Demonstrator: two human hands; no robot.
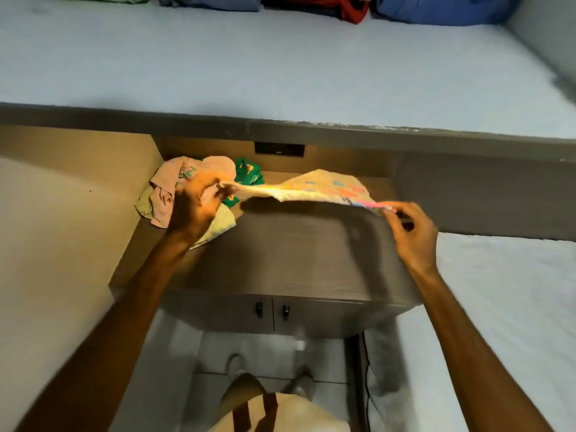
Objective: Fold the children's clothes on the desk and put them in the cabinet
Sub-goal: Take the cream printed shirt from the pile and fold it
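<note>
I hold a cream children's garment (324, 187) with pink and blue prints stretched in the air above the brown desk (290, 260). My left hand (196, 207) grips its left end, and my right hand (411, 232) pinches its right end. A pile of unfolded clothes lies at the desk's back left corner: a pink piece (174, 185), a green piece (247, 174) and a pale yellow piece (218, 226). Under the desk top are two cabinet doors (271, 313) with dark handles, both closed.
A pale shelf or bed surface (280, 67) runs above the desk, with folded clothes (343, 7) in green, blue, red and pink along its far edge. A white mattress (505, 307) lies to the right. A wall panel (62, 229) stands on the left. My feet (268, 378) are on the tiled floor.
</note>
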